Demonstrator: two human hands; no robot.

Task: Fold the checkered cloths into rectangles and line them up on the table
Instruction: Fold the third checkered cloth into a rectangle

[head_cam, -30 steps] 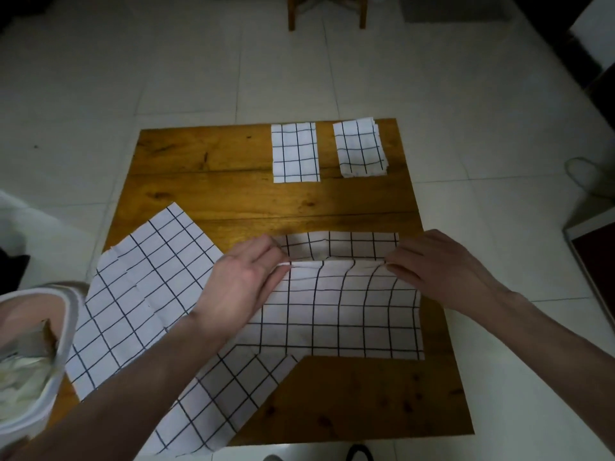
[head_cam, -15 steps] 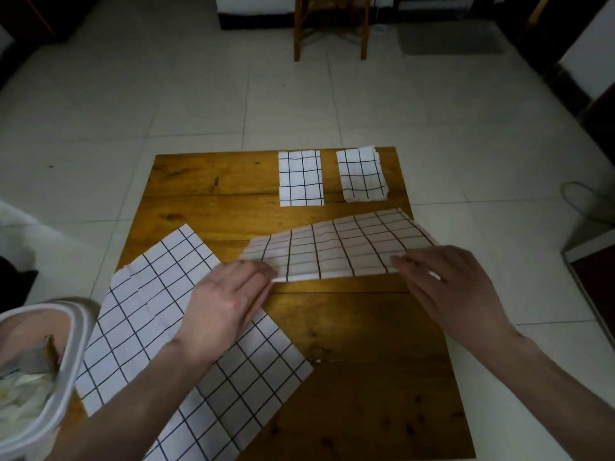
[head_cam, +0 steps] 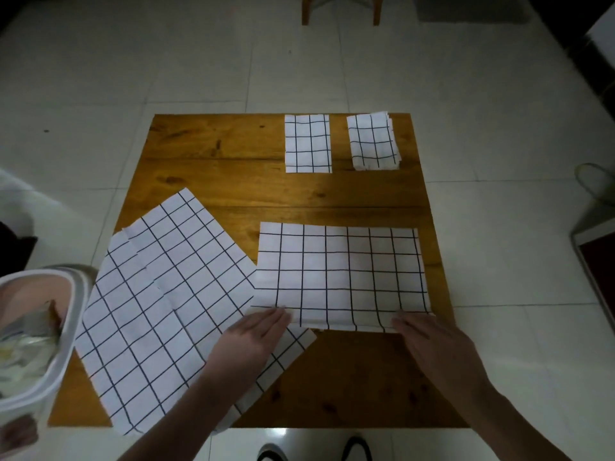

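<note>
First fold down.
My left hand (head_cam: 256,331) and right hand (head_cam: 429,334), flat-fingered, just laid the cloth (head_cam: 339,274) doubled; next, halve it again.

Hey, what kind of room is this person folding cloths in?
Probably a room in a home, though that is a guess. A low wooden table stands on pale floor tiles, wooden chair legs show beyond it, and a white shoe lies at the right.
</note>
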